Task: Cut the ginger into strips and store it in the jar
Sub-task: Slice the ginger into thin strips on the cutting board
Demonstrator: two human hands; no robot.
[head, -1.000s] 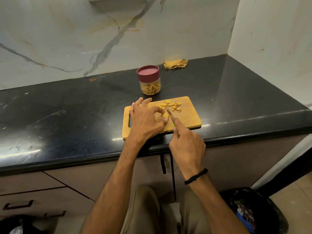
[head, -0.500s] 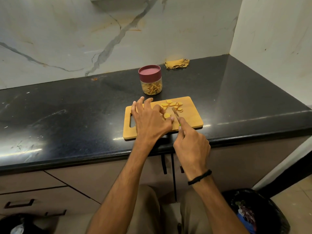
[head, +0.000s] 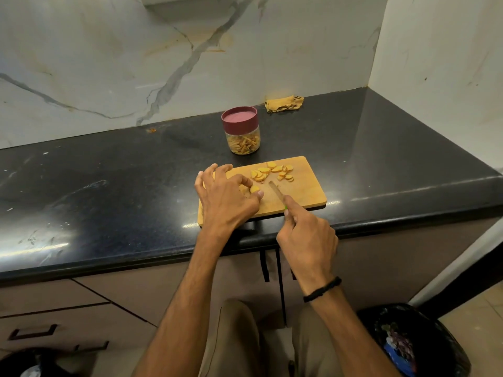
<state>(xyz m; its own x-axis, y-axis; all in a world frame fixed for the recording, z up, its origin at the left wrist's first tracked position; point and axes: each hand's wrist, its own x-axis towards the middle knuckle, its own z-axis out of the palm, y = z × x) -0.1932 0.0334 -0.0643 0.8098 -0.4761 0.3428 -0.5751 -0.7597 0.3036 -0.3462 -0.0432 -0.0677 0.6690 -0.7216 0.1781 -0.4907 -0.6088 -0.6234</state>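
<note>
A wooden cutting board lies at the counter's front edge. Several yellow ginger slices sit in a loose pile on its far half. My left hand rests on the board's left part, its thumb and fingers pinching a small stack of ginger slices. My right hand grips a knife, forefinger along its back; the blade lies just right of that stack. Behind the board stands a clear jar with a maroon lid, holding ginger strips.
The black counter runs left and meets a white wall on the right. A folded yellow cloth lies by the marble backsplash. A black bin stands on the floor at lower right. Drawers with dark handles sit below left.
The knife blade has shifted a little to the right, away from the ginger under my left fingers. My left hand stays on the stack of slices.
</note>
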